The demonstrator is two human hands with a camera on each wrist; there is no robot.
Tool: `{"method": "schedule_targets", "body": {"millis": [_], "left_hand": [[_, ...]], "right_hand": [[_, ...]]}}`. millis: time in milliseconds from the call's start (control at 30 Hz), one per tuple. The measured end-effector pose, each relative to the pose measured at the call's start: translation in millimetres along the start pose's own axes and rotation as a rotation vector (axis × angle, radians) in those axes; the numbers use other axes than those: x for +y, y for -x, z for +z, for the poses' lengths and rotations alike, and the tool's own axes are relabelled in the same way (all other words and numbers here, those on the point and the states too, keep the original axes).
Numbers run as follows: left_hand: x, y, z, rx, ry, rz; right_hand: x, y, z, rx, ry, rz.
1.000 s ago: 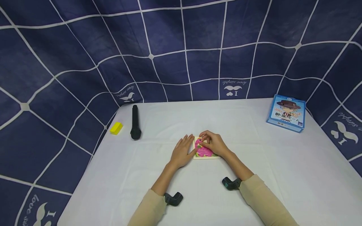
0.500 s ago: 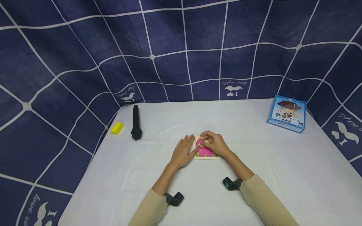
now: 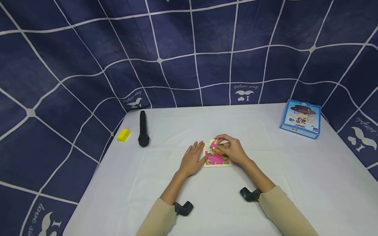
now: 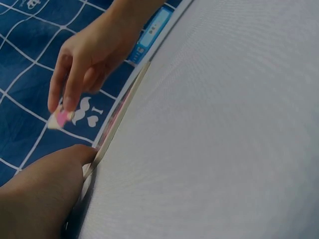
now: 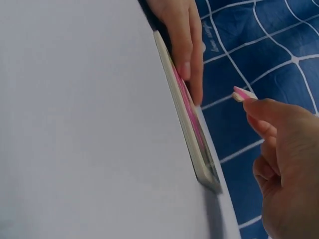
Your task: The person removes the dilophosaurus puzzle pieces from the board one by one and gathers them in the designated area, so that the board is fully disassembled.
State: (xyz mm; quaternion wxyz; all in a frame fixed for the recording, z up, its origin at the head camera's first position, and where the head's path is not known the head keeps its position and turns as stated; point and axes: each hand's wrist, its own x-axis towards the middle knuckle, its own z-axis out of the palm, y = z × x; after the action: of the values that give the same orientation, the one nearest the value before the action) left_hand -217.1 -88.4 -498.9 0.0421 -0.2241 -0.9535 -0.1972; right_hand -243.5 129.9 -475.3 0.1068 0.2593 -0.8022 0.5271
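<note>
A small wooden jigsaw puzzle [image 3: 217, 160] with a pink animal picture and a pale frame lies flat on the white table. My right hand [image 3: 234, 150] pinches a puzzle piece [image 3: 213, 144], pink and cream, between thumb and fingertips. In the right wrist view this piece [image 5: 243, 93] is held up off the board. Along the puzzle's left side rests my left hand [image 3: 190, 160], fingers straight and thumb over the frame's edge. A pale gap shows in the puzzle's upper left part, beneath the lifted piece.
A black microphone [image 3: 143, 129] and a yellow block [image 3: 123, 134] lie at the back left of the table. At the back right is a blue game box [image 3: 301, 118]. A dark blue checked curtain [image 3: 212, 68] hangs behind the table.
My right hand has lifted the puzzle piece out of the board and moved slightly up and right. My left hand stays in place on the puzzle's edge.
</note>
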Motion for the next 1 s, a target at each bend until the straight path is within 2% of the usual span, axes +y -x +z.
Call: {"method": "schedule_targets", "body": {"millis": [67, 200, 333, 467, 633, 1000], "left_hand": [[0.4, -0.2, 0.0, 0.0, -0.007, -0.003], [0.4, -0.1, 0.0, -0.003, -0.013, 0.0], [0.5, 0.5, -0.4, 0.0, -0.012, 0.009], [1.4, 1.3, -1.2, -0.001, -0.006, 0.009], [1.1, 1.9, -1.3, -0.004, -0.003, 0.002], [1.8, 1.4, -0.4, 0.009, 0.008, 0.006]], "right_hand": [[-1.3, 4.2, -11.9, 0.026, 0.016, 0.007], [1.8, 14.7, -39.0, 0.082, 0.041, 0.072], [11.5, 26.9, -63.6, 0.12, 0.058, 0.143], [23.3, 37.0, -79.3, 0.138, 0.109, 0.203], [35.4, 41.3, -84.4, 0.128, 0.168, 0.241], [47.0, 40.0, -81.1, 0.118, 0.295, 0.241]]}}
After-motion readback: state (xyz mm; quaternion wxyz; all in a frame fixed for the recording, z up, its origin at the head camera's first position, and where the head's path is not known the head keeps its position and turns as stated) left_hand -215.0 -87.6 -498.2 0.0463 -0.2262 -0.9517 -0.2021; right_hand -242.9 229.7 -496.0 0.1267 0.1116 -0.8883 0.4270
